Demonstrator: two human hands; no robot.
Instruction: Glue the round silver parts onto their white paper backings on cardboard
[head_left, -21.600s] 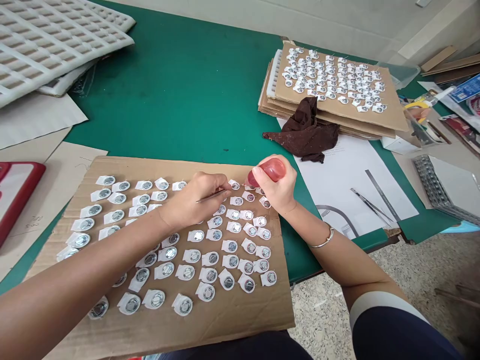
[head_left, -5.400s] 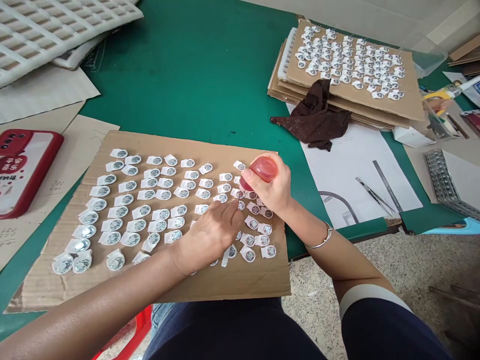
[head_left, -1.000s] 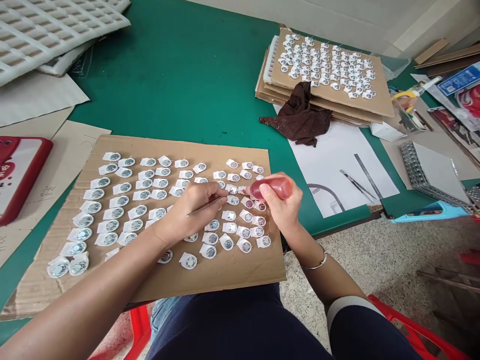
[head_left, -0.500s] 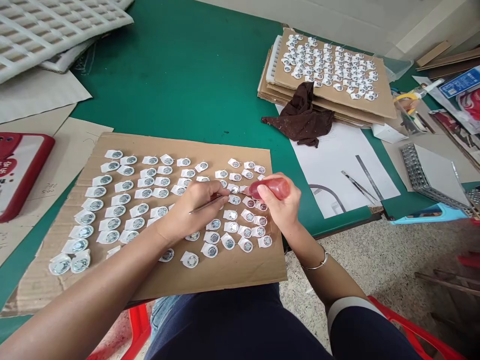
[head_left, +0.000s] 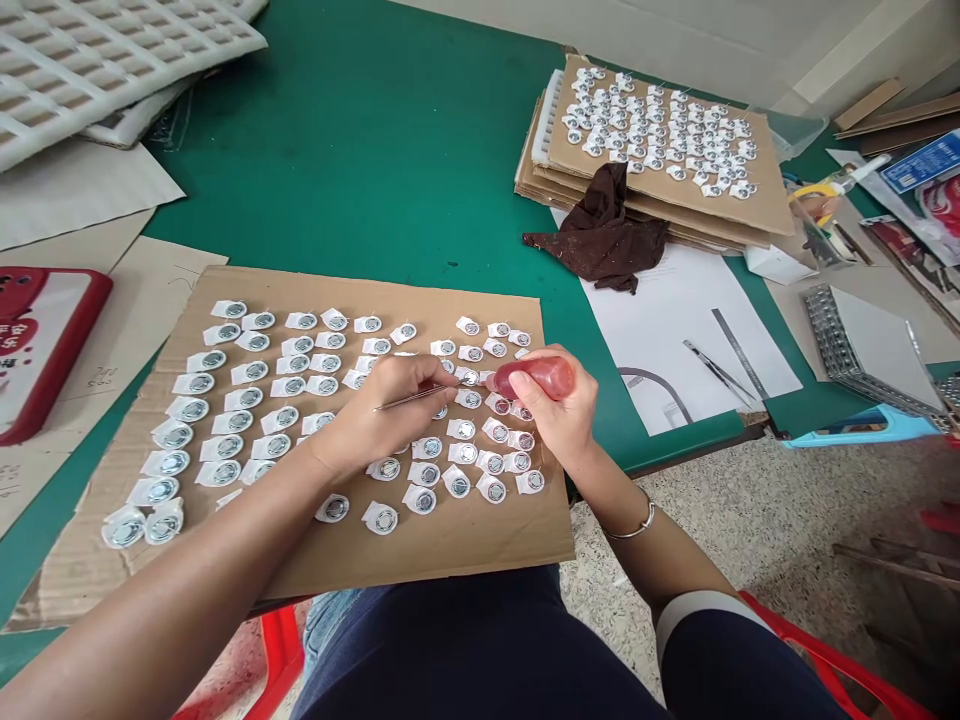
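Note:
A cardboard sheet lies in front of me, covered with rows of several small round metal parts on white tabs. My left hand is closed in a pinch on thin metal tweezers, whose tips point right toward the parts in the upper right rows. My right hand is wrapped round a small red squeeze bottle, its nozzle aimed left and down at a part near the tweezer tips.
The green table carries a stack of cardboard sheets with more parts, a brown rag, white paper with tweezers and a ruler, white grid trays and a red phone.
Over the last second both hands stayed over the upper right rows; the left hand with the tweezers shifted slightly up and the bottle barely moved.

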